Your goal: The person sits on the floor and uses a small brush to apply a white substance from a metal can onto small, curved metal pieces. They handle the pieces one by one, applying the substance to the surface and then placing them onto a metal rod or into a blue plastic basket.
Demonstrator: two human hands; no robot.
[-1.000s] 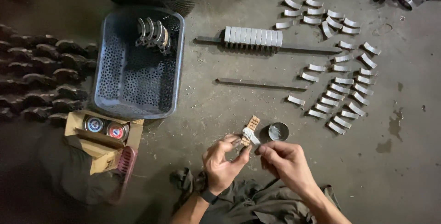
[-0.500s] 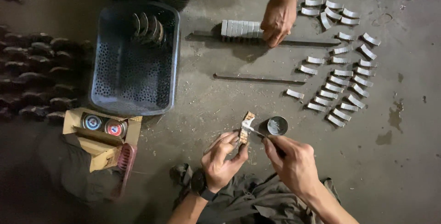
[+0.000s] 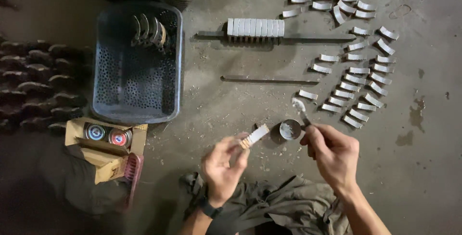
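Down on the concrete floor point(image 3: 231, 105), near the middle, the person's left hand point(image 3: 222, 165) is clamped on a small curved metal shell point(image 3: 254, 136), pinched by its end between thumb and fingers and held just above the ground. Their right hand point(image 3: 331, 152) is closed on a thin brush point(image 3: 301, 110) whose tip now points up and away; half a second ago it was down at the shell, so the dabbing stroke looks finished for the moment. A small open tin point(image 3: 290, 129) of paste sits between the two hands, just beside the shell. Farther off, a co-worker's hand that was reaching onto the long rod point(image 3: 308, 38) has gone, leaving the row of shells point(image 3: 255, 27) stacked along it. Many more shells point(image 3: 358, 78) lie in loose rows to the far right, a grey plastic basket point(image 3: 137, 64) stands to the left, and a cardboard box point(image 3: 107, 141) of round tins sits near it.
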